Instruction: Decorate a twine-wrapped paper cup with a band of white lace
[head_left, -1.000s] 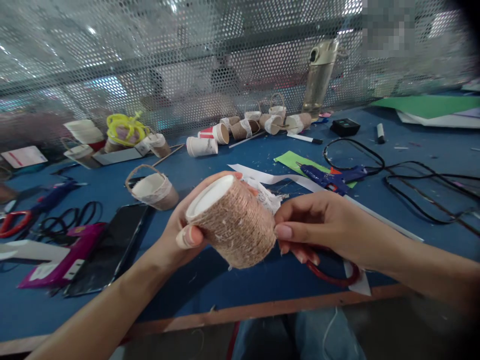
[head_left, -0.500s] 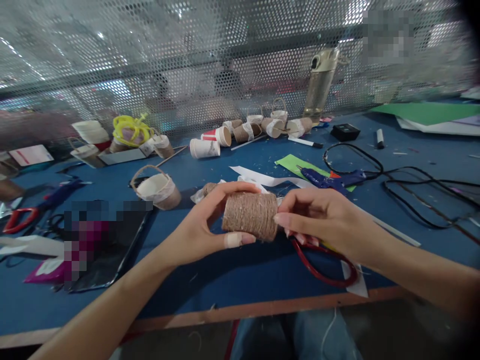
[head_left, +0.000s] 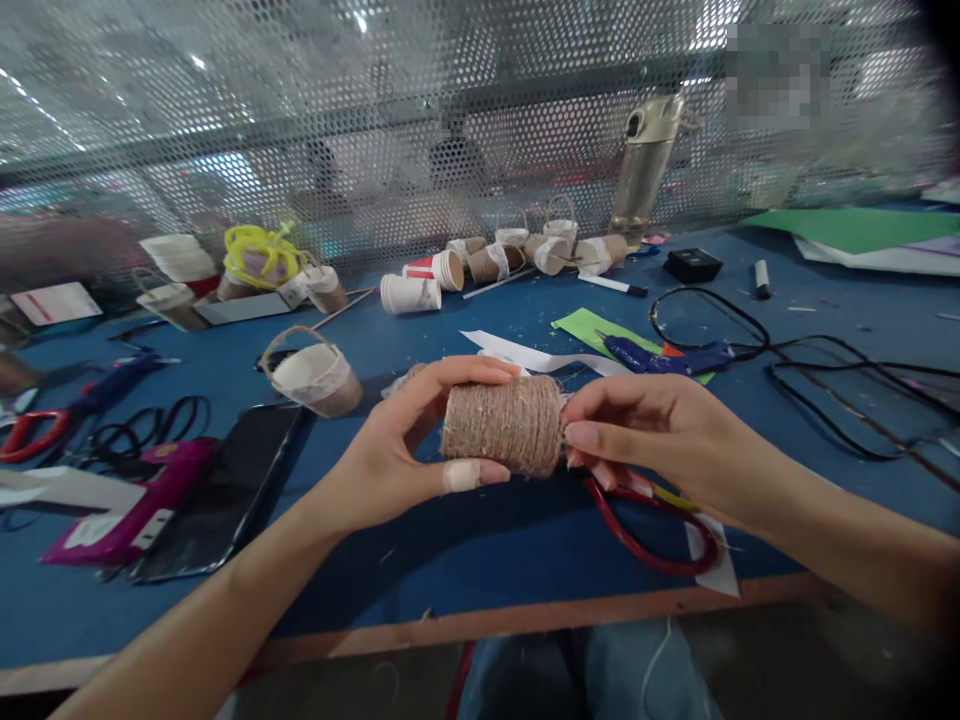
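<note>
My left hand [head_left: 412, 440] is wrapped around a roll of brown jute twine [head_left: 502, 425], thumb below and fingers above, with a bandage on the thumb. The roll lies sideways, held over the table. At its right end my right hand [head_left: 637, 430] is closed in a pinch against the edge. Fine loose strands show near those fingertips, but what they grip is hidden. Under my right hand lie red-handled scissors [head_left: 645, 545], partly covered. White paper strips [head_left: 540, 355] lie behind the roll. A small cup basket [head_left: 315, 378] with a twine handle stands to the left.
A blue glue gun [head_left: 664, 352] with black cable [head_left: 817, 350] lies right. A phone [head_left: 225, 490] and magenta glue gun [head_left: 142, 500] are at left. Several decorated cups [head_left: 495, 262] and a bottle [head_left: 645, 170] stand by the perforated metal screen [head_left: 375, 130].
The roll has turned slightly in my hands, and my right hand has shifted a little to the right. The objects on the table stay where they were.
</note>
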